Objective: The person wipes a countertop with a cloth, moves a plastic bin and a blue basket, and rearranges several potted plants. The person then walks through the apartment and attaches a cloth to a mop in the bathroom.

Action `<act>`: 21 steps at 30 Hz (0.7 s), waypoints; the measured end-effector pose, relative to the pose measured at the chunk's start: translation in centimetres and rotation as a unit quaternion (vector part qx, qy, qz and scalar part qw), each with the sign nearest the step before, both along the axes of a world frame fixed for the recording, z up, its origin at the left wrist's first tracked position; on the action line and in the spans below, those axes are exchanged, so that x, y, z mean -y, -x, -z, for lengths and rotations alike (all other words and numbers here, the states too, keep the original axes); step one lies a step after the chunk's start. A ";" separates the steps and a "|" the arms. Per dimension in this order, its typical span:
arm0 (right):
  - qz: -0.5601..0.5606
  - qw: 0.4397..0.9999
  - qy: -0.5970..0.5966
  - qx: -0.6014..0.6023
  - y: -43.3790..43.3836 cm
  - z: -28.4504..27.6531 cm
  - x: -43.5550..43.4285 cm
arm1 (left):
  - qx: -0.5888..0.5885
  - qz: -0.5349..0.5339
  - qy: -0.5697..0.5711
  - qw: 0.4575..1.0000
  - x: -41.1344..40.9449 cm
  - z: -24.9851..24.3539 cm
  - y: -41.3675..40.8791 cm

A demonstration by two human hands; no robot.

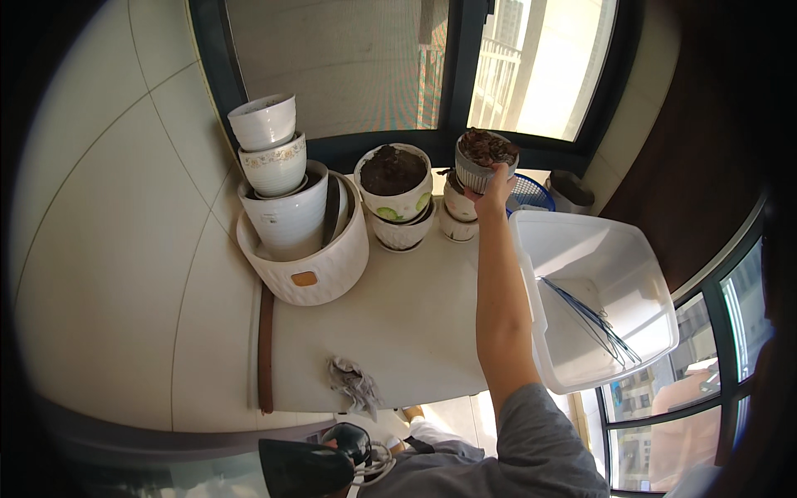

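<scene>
My right hand [498,190] reaches far forward and grips a small grey ribbed flowerpot [474,172], filled with soil and dry brown plant matter. The pot is at the window, above and overlapping a small stack of white pots [459,208]; whether it touches them I cannot tell. Just left stands a white pot with green leaf decoration [395,202], full of dark soil and set on another white textured pot [403,231]. Low in view are dark green glossy objects [305,467] with a white cord [378,464]. A small patch of skin shows between them; my left hand is mostly hidden there.
Several nested white pots [283,215] rise from a large white planter [305,249] at left. A crumpled grey cloth [353,383] lies near the front edge of the white tabletop [398,311]. On the right, a white plastic bin [579,243] contains wire hangers [588,320]; behind is a blue basket [537,193].
</scene>
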State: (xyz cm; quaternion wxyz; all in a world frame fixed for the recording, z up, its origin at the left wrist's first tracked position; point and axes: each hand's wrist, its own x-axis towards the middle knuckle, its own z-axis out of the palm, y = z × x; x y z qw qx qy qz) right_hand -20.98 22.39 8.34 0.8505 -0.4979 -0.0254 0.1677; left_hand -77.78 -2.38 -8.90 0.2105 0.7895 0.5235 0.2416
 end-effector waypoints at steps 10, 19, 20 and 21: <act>-0.206 0.959 0.194 -0.026 -7.7 3.4 -3.2 | 0.075 0.027 0.113 0.990 -0.5 5.3 3.3; -0.064 0.984 0.163 0.039 -2.9 3.1 -2.2 | 0.216 0.019 0.153 0.964 -2.5 -1.1 1.0; -0.043 0.984 0.166 0.041 -1.9 3.1 -2.2 | 0.220 0.011 0.154 0.963 -2.3 -0.5 1.6; 0.019 0.960 0.206 0.189 -2.5 4.2 -1.7 | 0.221 0.009 0.162 0.962 -2.3 -0.6 1.5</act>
